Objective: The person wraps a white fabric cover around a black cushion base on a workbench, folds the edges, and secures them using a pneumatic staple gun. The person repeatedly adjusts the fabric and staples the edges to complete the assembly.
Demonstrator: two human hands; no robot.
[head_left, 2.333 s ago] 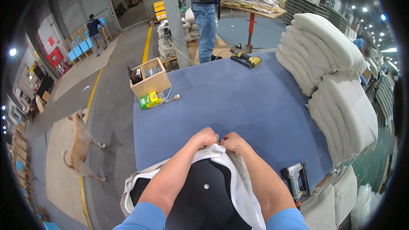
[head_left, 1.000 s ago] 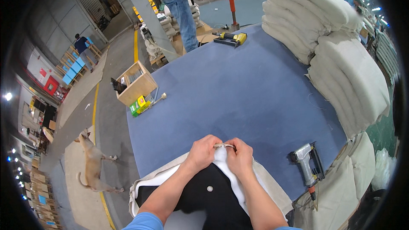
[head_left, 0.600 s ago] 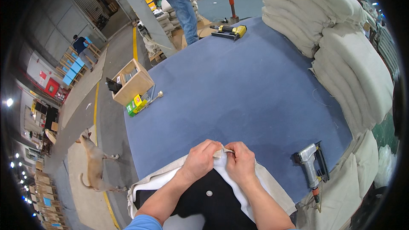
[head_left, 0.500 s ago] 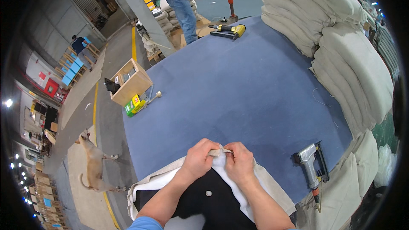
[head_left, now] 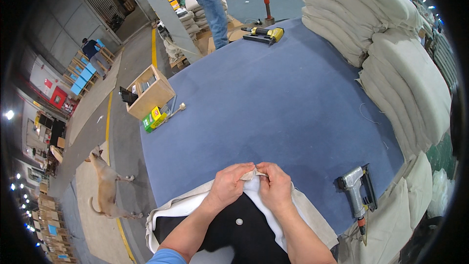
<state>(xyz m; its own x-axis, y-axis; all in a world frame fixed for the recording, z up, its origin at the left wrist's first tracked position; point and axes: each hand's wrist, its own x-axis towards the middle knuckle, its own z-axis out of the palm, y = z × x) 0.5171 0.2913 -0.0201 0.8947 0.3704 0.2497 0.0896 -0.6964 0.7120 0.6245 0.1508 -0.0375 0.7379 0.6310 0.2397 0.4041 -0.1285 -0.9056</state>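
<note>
Before me on the blue-covered table (head_left: pixel 234 112) lies a black panel (head_left: pixel 220 230) bordered with white padding (head_left: pixel 181 207) and beige fabric (head_left: pixel 312 210). A small round whitish spot sits on the black surface. At the panel's far edge, my left hand (head_left: pixel 229 183) and my right hand (head_left: pixel 274 186) pinch the beige fabric together, thumbs and fingertips nearly meeting. A tuft of white padding shows between them. Both hands are closed on the cloth. Right of them, apart from my hands, rests a silver staple gun (head_left: pixel 355 190) with a hose.
A yellow-and-black staple gun (head_left: pixel 265 35) lies at the far edge. At left stand a wooden box (head_left: pixel 151 93) and a green-yellow carton (head_left: pixel 154 119). Stacked beige cushions (head_left: pixel 391 68) line the right. A dog (head_left: pixel 107 186) stands on the floor; a person in jeans (head_left: pixel 210 10) works beyond.
My hands stay on the fabric edge; the pinched fold between them has shifted slightly and bunched more. The person beyond the table has moved a hand to the right.
</note>
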